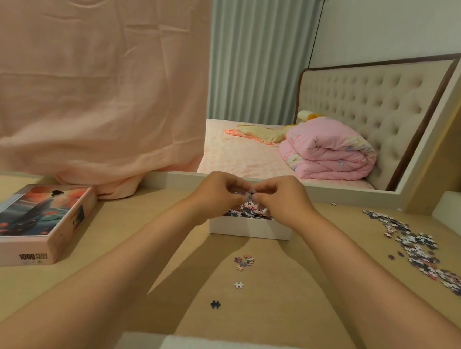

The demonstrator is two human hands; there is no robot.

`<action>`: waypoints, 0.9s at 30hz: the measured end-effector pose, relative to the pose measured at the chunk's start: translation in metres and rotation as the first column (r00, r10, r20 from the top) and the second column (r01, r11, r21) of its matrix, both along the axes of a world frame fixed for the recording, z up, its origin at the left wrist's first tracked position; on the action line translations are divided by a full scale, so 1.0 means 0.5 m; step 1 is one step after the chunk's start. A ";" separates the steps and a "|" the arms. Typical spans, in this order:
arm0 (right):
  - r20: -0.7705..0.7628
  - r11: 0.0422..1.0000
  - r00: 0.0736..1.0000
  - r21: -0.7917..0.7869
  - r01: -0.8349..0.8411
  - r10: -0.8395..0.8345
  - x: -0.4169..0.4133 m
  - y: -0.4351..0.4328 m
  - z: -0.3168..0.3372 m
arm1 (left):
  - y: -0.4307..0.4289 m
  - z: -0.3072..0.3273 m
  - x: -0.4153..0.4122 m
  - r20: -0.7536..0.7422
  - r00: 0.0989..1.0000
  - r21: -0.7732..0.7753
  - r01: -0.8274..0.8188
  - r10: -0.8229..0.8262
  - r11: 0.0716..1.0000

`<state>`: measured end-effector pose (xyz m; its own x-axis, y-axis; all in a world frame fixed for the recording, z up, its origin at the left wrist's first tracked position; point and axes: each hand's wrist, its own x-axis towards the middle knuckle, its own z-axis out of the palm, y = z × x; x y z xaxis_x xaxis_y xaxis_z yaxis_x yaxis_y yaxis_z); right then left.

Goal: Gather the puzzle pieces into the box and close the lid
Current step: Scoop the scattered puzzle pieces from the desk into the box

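1. We are seeing the left hand (pixel 216 192) and right hand (pixel 280 199) meeting fingertip to fingertip above the white box (pixel 249 229), both pinching one small clump of pieces (pixel 248 195).
2. The box is sitting on the surface (pixel 280 314) straight ahead, with a heap of pieces (pixel 248 212) inside.
3. We are judging the pieces to be thin card: very light and stiff, with tabs that bend. Joined clumps are likely to shed bits, so sweeping or scooping with cupped hands suits them better than pinching.
4. The pieces are showing white backs and dark blue or pink faces. A loose spread (pixel 419 248) is lying to the right, a small cluster (pixel 244 262) near the box, and a white single (pixel 238 285) and a dark single (pixel 215 304) closer in.
5. The printed lid (pixel 30 222) is lying to the left. It looks rigid and light, and is best taken by its long sides.
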<state>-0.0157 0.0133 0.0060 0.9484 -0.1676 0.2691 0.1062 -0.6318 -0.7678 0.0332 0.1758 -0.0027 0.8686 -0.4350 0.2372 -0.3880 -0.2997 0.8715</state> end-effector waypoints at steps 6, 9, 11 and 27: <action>-0.050 0.969 0.999 -0.247 -0.003 -0.010 0.003 -0.021 -0.005 | 0.007 -0.013 0.043 0.102 0.993 0.242 0.042 -0.068 0.969; 0.014 0.966 1.000 -0.259 -0.010 0.014 -0.012 -0.021 -0.005 | 0.016 -0.023 0.048 0.129 0.988 0.271 0.050 -0.088 0.961; -0.001 0.964 0.996 -0.254 -0.083 0.086 -0.026 -0.014 -0.009 | 0.019 -0.025 0.045 0.130 0.983 0.268 0.090 -0.128 0.959; -0.371 0.801 0.887 -0.421 -0.425 0.275 -0.088 0.018 -0.072 | 0.095 -0.018 -0.138 -0.210 0.924 0.658 0.376 -0.320 0.652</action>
